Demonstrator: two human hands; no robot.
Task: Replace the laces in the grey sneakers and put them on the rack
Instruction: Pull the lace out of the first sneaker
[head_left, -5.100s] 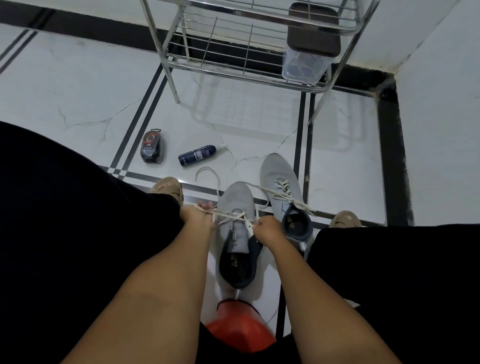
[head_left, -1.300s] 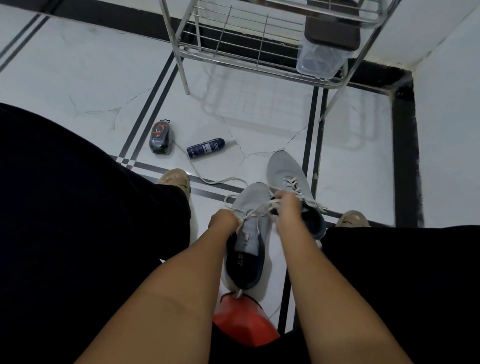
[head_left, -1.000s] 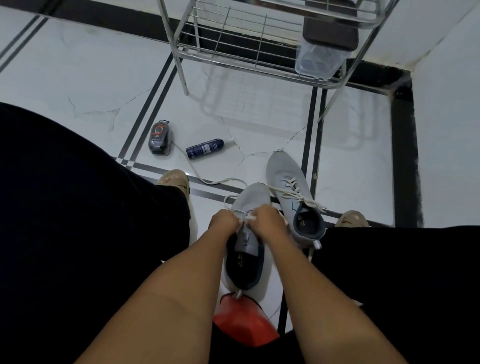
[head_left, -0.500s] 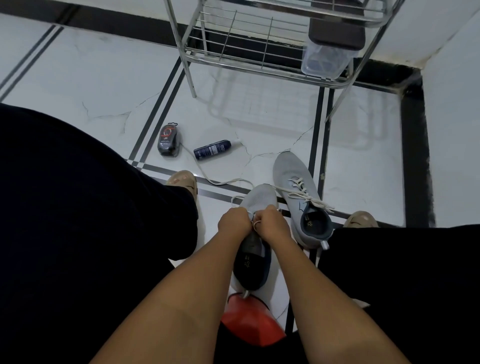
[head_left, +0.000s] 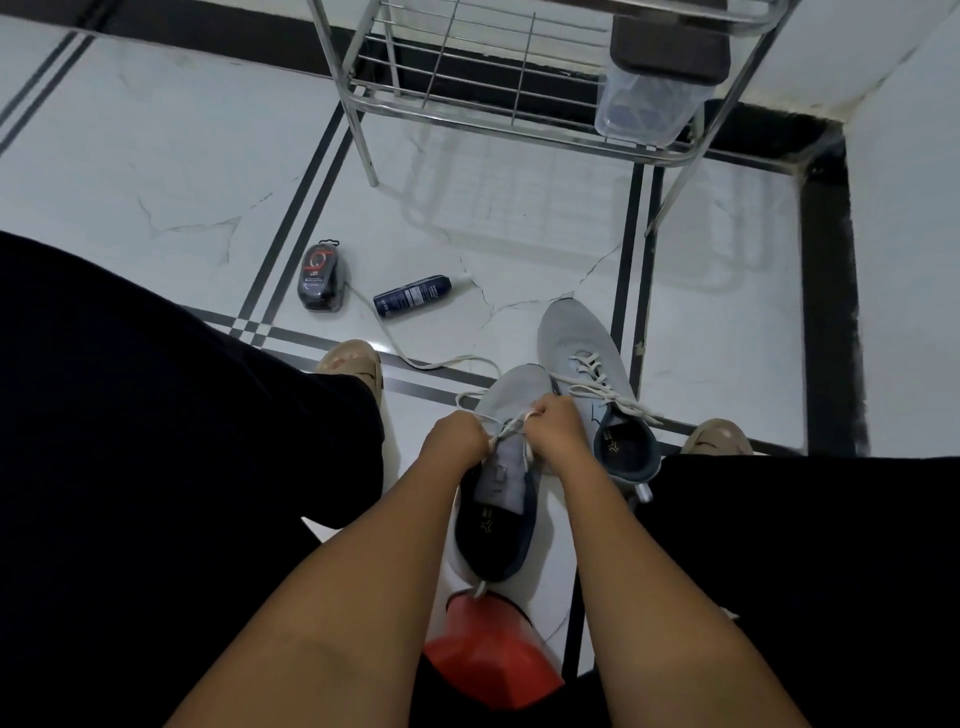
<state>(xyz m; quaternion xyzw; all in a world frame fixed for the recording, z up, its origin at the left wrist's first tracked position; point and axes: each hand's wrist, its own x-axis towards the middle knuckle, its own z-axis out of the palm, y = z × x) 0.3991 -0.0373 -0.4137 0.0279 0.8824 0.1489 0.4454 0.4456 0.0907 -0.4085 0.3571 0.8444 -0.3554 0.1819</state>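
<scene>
Left hand (head_left: 457, 439) and right hand (head_left: 556, 431) pinch the white lace (head_left: 511, 428) over the near grey sneaker (head_left: 511, 405). Clear lidded container (head_left: 644, 111) on rack (head_left: 467, 111): contents indiscernible.

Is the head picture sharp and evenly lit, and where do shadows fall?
Head view: dim, bluish light; hands and near sneaker fairly sharp; the rack casts a soft grid shadow on the floor; straight tile lines bend at the edges from the wide lens.

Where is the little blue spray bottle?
The blue spray bottle lies on its side on the white floor, left of the sneakers, between the dark polish bottle and the far grey sneaker.
</scene>
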